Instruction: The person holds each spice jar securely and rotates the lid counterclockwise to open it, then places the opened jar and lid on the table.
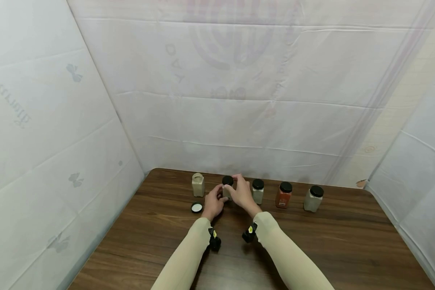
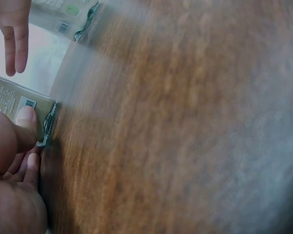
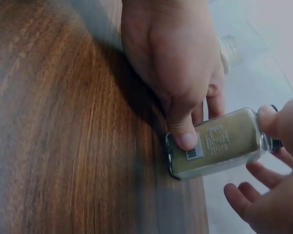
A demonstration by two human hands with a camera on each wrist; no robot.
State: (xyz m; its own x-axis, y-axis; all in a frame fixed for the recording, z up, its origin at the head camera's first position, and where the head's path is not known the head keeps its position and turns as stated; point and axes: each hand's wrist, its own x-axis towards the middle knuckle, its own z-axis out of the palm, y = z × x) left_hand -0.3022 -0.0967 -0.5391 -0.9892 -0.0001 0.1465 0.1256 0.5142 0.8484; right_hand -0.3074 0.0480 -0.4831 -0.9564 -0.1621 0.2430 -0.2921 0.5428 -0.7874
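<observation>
A glass jar (image 3: 237, 139) of tan powder with a black lid (image 1: 228, 180) stands upright between both hands near the table's back edge. Low on its side, by the barcode label, the left hand (image 1: 214, 202) grips it with the thumb in front. The right hand (image 1: 243, 194) holds the lid end, its thumb at the neck and other fingers reaching round the lid's far side. To the left is an uncapped jar (image 1: 198, 186) of similar powder. A loose black lid (image 1: 197, 207) lies in front of that jar, white inside facing up.
Right of the hands stand a pale jar (image 1: 257, 191), an orange-red jar (image 1: 284, 195) and another pale jar (image 1: 313, 198), all with black lids. They line the back of the wooden table (image 1: 333, 249). White sheeting (image 1: 239, 121) hangs behind and at both sides.
</observation>
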